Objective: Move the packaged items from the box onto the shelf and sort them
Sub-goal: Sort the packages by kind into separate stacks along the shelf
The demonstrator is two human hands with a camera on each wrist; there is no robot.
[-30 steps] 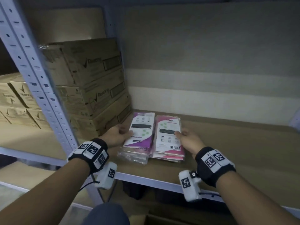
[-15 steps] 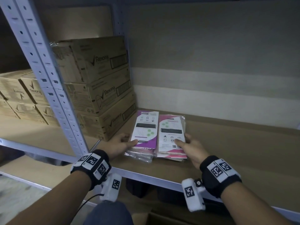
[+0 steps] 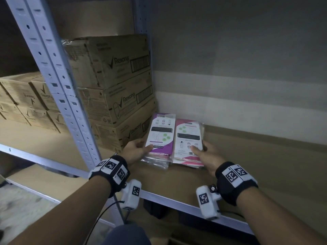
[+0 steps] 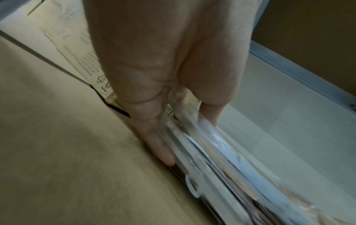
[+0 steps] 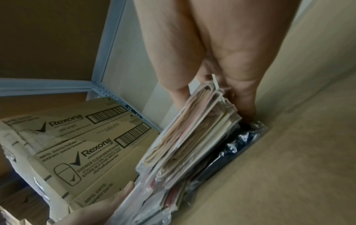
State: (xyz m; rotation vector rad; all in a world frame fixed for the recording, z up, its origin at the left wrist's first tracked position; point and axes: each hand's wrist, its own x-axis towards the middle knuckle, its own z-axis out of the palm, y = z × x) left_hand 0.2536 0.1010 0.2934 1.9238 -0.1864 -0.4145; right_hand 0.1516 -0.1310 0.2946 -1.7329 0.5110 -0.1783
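Packets (image 3: 174, 138) pushed further back on shelf (image 3: 256, 165), left hand (image 3: 135, 150), right hand (image 3: 206, 154), fingers still gripping stacks

My head view is dim and grey, the shelf upright (image 3: 53, 71) bowing at the wide-angle edge. Both wrist views smear with blur (the packets (image 4: 221, 159) worst), their corners falling into shadow.
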